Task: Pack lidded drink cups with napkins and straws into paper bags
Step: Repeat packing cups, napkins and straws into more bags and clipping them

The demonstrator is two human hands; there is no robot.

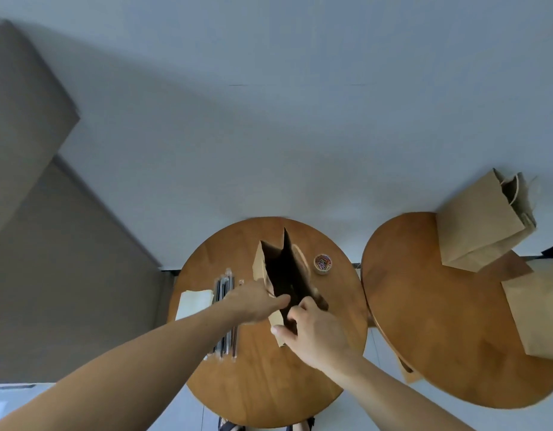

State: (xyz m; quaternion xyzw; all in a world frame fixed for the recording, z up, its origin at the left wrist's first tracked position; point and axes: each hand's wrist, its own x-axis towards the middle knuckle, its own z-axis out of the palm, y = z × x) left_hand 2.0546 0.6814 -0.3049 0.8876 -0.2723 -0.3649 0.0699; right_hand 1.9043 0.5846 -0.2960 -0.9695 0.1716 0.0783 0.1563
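Both hands at the bag's mouth

The paper bag (260,265) stands open on the round table (269,384). The right hand (312,334) pinches its near rim with curled fingers. The left hand (253,303) meets the rim too, grasp unclear. Straws (224,287) and napkins (196,301) lie to its left; a second table (440,321) holds more bags (474,228)

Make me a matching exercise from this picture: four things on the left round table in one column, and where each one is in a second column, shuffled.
1. straws
2. napkins
3. tub of coloured clips
4. open paper bag

A. gripped at its rim by the right hand
B. right of the bag
C. at the left edge of the table
D. between the napkins and the bag

Pairs: 1-D, 2-C, 3-B, 4-A
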